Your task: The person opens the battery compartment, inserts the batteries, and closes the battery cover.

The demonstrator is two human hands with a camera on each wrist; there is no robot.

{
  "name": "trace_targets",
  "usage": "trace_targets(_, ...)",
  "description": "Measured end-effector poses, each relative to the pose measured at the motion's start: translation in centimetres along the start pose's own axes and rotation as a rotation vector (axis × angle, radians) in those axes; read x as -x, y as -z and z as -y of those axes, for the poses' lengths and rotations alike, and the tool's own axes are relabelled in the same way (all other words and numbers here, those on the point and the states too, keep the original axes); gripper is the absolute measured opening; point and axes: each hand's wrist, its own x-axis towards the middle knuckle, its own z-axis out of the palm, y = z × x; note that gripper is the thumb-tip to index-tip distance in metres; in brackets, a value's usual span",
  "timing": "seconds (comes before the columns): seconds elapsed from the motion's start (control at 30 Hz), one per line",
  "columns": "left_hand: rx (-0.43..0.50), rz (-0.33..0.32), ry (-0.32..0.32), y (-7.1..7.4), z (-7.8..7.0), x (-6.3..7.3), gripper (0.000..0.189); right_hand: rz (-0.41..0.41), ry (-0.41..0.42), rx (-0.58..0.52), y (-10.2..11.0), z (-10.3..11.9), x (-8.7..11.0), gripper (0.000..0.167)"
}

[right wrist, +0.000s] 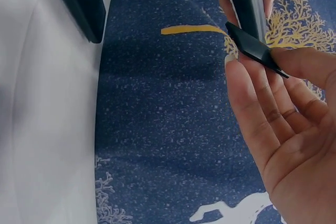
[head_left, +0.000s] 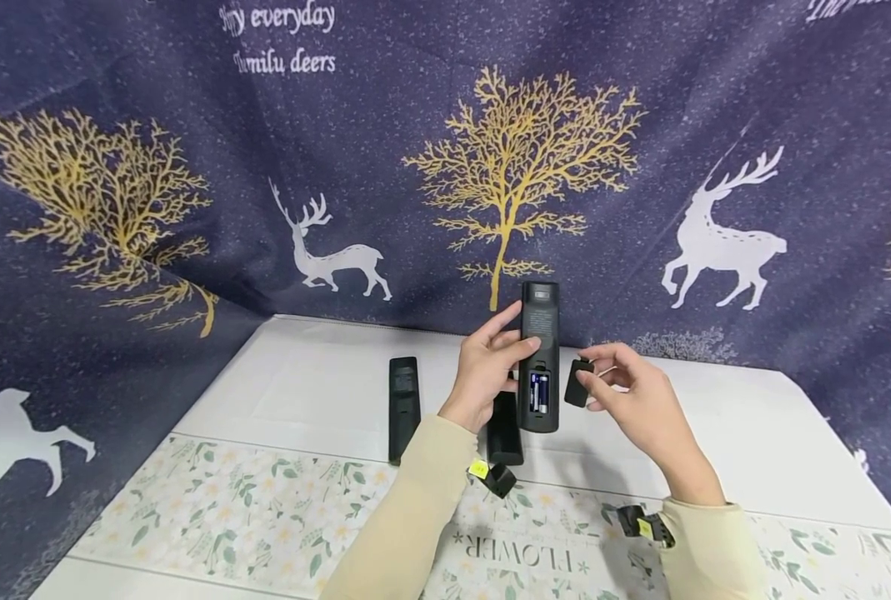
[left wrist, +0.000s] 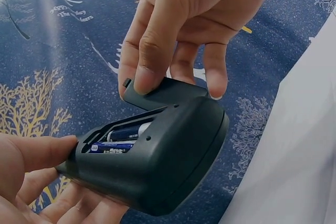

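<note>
My left hand (head_left: 483,367) grips a black remote control (head_left: 538,333) upright above the table, its back turned toward me. The battery compartment near its lower end is uncovered, with two blue-and-silver batteries (left wrist: 118,139) lying side by side inside. Just to the right, my right hand (head_left: 628,396) pinches the black battery cover (head_left: 578,383) between thumb and fingers. A small tab sticks out from one end of the cover (left wrist: 168,94). In the left wrist view, the cover is close beside the compartment, overlapping the remote's edge.
A second black remote (head_left: 403,408) lies on the white table (head_left: 295,375) to the left. Another black remote (head_left: 503,433) lies behind the left wrist, partly hidden by the held one. A flowered strip (head_left: 265,512) crosses the table's front, and a dark blue deer-print cloth (head_left: 415,150) hangs behind.
</note>
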Motion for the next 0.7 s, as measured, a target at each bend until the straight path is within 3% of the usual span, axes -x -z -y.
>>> trace_targets(0.33,-0.005,-0.001,-0.002,0.1,-0.1,0.1,0.061,-0.047,0.072,-0.060,-0.3,0.4,0.1,0.027)
trace_targets(0.7,-0.030,0.000,-0.007,0.0,-0.1,0.1,0.061,-0.048,0.091,-0.107,-0.6,1.7,0.3,0.028)
